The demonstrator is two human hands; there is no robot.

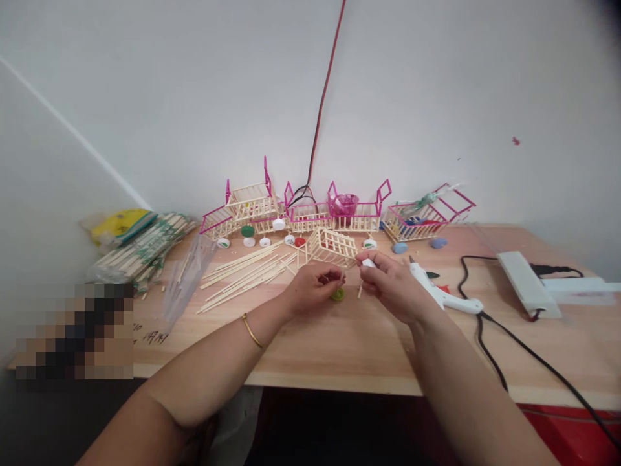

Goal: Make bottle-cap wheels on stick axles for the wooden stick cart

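Note:
My left hand (pixel 313 288) is closed in a pinch over the middle of the table, its fingertips turned toward my right hand. What it holds, if anything, is too small to tell. Just under its fingertips is a green bottle cap (pixel 338 294). My right hand (pixel 391 285) grips a white bottle cap (pixel 369 263) between thumb and fingers. Below those fingers a short wooden stick (pixel 359 289) points down; whether it joins the cap is hidden. Behind both hands a small stick-built cart frame (pixel 334 246) lies tilted.
Several stick carts with pink rims (pixel 356 225) and bottle-cap wheels line the wall. Loose sticks (pixel 247 275) lie left of my hands, near a bag of sticks (pixel 145 249). Right of my hand are a white glue gun (pixel 436 288), its black cable, and a power strip (pixel 528 285).

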